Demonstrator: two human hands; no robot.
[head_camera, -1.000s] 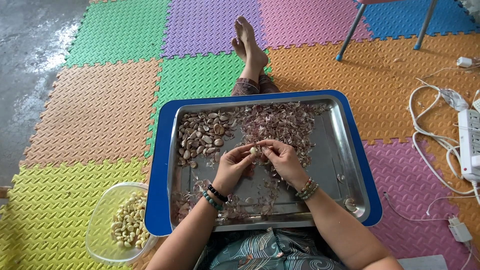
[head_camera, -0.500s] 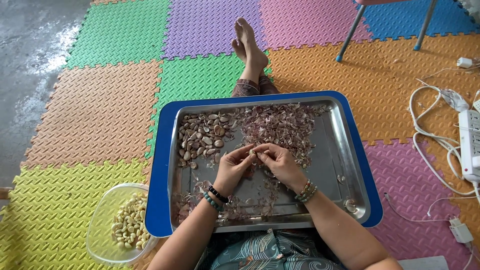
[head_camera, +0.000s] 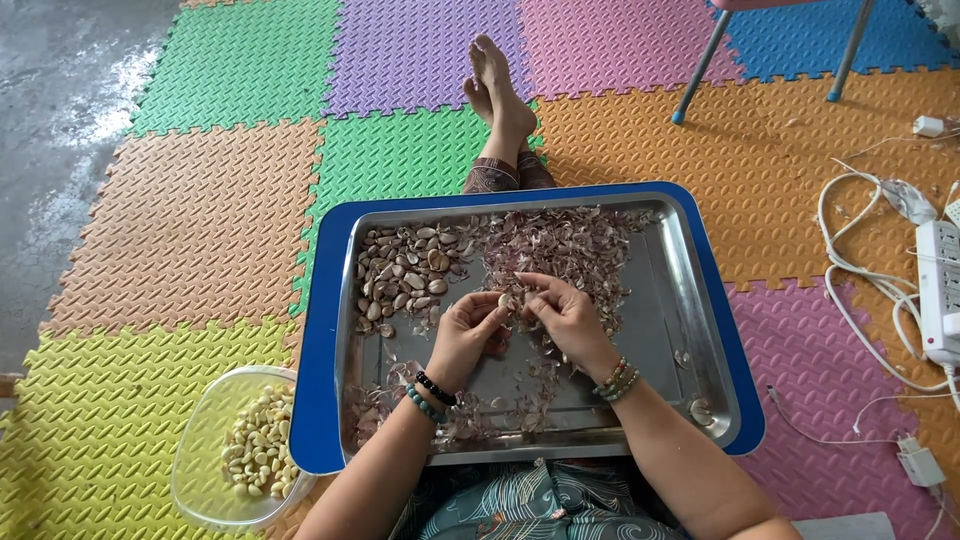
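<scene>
A: Obstacles ahead of the hands?
B: Pile of unpeeled garlic cloves ahead-left of the left hand; heap of purple skins ahead of the right hand.

A: Free room?
B: Bare steel tray floor to the right of the right hand, and a patch just behind both hands. The tray's raised rim bounds every side.

A: Beyond the rim?
B: Clear container of peeled cloves, behind-left of the left hand.

Over the steel tray, both hands meet on one garlic clove: the left hand pinches it, the right hand picks at its skin. Unpeeled cloves heap in the tray's far left corner, purple skins beside them. A clear bowl of peeled cloves sits left of the tray.
</scene>
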